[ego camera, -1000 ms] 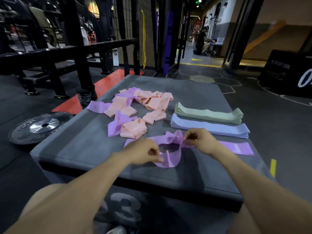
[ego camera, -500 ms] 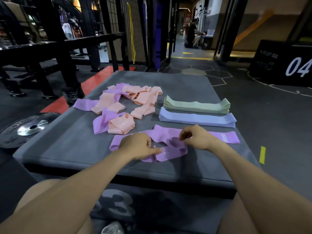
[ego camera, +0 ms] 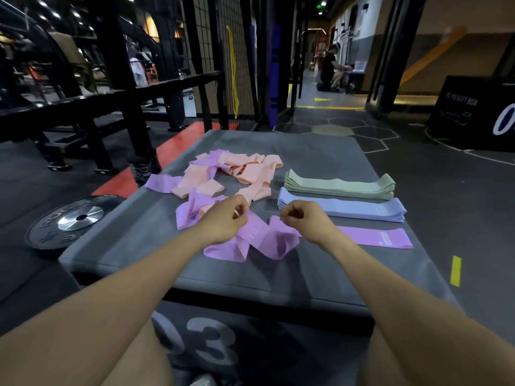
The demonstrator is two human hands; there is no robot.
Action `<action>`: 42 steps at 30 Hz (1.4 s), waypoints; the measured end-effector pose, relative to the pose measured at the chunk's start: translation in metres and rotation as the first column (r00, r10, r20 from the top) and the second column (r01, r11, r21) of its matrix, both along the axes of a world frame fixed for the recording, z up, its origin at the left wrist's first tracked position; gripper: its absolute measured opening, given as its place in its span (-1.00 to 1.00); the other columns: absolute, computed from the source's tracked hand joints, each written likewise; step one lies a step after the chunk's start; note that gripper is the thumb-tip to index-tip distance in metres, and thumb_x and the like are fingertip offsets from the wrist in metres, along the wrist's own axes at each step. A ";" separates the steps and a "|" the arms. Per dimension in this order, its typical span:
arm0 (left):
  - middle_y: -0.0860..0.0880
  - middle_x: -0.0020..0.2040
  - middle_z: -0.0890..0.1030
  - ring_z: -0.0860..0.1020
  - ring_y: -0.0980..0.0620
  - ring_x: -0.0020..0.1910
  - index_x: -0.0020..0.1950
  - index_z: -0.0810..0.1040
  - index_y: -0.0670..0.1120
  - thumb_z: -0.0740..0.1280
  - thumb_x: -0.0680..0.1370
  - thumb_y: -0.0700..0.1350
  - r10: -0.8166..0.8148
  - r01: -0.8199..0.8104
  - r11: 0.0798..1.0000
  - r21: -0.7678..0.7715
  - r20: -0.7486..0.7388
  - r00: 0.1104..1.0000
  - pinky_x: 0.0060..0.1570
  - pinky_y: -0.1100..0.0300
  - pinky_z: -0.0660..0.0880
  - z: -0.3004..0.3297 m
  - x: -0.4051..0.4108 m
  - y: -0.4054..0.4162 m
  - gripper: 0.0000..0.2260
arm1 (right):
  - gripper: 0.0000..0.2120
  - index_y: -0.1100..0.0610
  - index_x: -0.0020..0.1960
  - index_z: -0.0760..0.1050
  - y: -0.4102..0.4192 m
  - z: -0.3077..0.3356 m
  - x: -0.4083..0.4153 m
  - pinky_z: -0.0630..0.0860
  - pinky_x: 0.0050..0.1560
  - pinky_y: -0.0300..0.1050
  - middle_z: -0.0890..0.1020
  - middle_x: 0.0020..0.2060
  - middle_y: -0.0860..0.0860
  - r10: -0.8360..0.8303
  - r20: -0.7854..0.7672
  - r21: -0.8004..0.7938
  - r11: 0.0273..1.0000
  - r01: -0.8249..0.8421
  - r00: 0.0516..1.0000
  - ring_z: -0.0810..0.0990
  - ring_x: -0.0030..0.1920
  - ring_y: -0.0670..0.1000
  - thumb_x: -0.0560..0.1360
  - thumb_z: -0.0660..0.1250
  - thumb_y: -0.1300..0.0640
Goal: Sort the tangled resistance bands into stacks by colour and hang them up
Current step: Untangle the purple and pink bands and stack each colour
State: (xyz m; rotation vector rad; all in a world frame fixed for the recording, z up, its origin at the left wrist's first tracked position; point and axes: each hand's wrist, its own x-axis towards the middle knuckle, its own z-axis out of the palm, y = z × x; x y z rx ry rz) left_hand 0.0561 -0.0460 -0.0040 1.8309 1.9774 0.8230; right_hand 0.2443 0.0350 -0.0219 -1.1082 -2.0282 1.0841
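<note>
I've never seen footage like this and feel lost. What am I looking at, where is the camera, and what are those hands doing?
No machine here: a person wears a camera on the head, looking down at their own arms. The left hand and right hand each pinch a twisted purple band above a grey padded box. On the box lie a tangle of peach and purple bands, a green stack, a blue stack and one flat purple band.

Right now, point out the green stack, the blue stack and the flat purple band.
green stack point(ego camera: 341, 185), head view, middle of its top band.
blue stack point(ego camera: 345, 208), head view, middle of its top band.
flat purple band point(ego camera: 370, 237), head view, bare middle, right of the right hand.
</note>
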 end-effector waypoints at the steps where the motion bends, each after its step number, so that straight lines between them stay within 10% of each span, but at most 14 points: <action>1: -0.04 -0.15 0.50 0.42 0.01 -0.20 -0.15 0.38 -0.03 0.24 0.55 -0.23 -0.003 0.003 1.000 0.020 -0.002 1.000 -0.16 0.15 0.42 0.005 -0.004 -0.002 -0.87 | -0.89 0.20 -0.08 0.55 -0.002 0.005 -0.006 0.41 -0.25 -0.48 0.60 -0.17 0.07 0.006 -0.033 -0.009 1.000 -0.006 0.999 0.51 -0.16 -0.05 0.51 0.28 0.35; 17: 0.08 -0.22 0.56 0.54 0.04 -0.17 -0.24 0.44 0.06 0.34 0.48 -0.30 0.038 -0.092 0.932 0.350 0.159 0.987 -0.07 0.24 0.46 0.104 -0.019 -0.031 -0.74 | -0.83 0.42 -0.04 0.51 -0.037 0.090 -0.073 0.39 -0.10 -0.06 0.53 -0.24 0.17 0.213 -0.159 0.089 0.976 -0.201 0.964 0.44 -0.19 0.01 0.46 0.38 0.31; 24: 0.07 -0.24 0.57 0.51 0.19 -0.22 -0.17 0.52 -0.04 0.30 0.51 -0.35 0.027 -0.190 0.910 0.369 0.402 0.915 -0.33 0.53 0.40 0.123 -0.008 -0.031 -0.79 | -0.81 0.32 0.02 0.59 -0.044 0.100 -0.071 0.54 0.03 0.12 0.66 -0.07 0.21 0.221 -0.146 0.050 0.975 -0.215 0.964 0.58 -0.12 0.04 0.46 0.41 0.24; 29: 0.00 -0.23 0.55 0.48 0.09 -0.24 -0.20 0.51 -0.06 0.28 0.50 -0.41 -0.022 -0.363 0.861 0.356 0.739 0.674 -0.30 0.35 0.43 0.128 -0.013 -0.029 -0.75 | -0.94 0.22 -0.12 0.57 -0.046 0.096 -0.060 0.42 -0.26 -0.20 0.54 -0.30 0.01 0.191 0.077 0.092 0.976 -0.198 0.979 0.45 -0.27 -0.02 0.43 0.42 0.26; 39: -0.07 -0.25 0.54 0.50 -0.08 -0.12 -0.27 0.47 -0.04 0.27 0.50 -0.36 0.293 -0.670 0.738 0.076 0.859 0.420 -0.02 0.01 0.51 0.048 -0.053 -0.017 -0.74 | -0.85 0.08 -0.29 0.51 -0.031 0.055 0.000 0.31 -0.36 -0.31 0.51 -0.34 0.02 0.095 0.376 0.075 0.988 -0.133 0.922 0.39 -0.30 -0.03 0.42 0.39 0.24; 42: -0.07 -0.27 0.50 0.47 -0.05 -0.24 -0.31 0.43 -0.04 0.27 0.50 -0.38 0.385 -0.695 0.718 0.047 0.805 0.452 -0.38 0.28 0.51 0.015 -0.050 -0.016 -0.72 | -0.93 0.11 -0.24 0.56 -0.025 0.039 0.014 0.33 -0.42 -0.42 0.55 -0.31 0.02 0.079 0.429 0.064 0.991 -0.118 0.900 0.42 -0.36 -0.10 0.42 0.41 0.20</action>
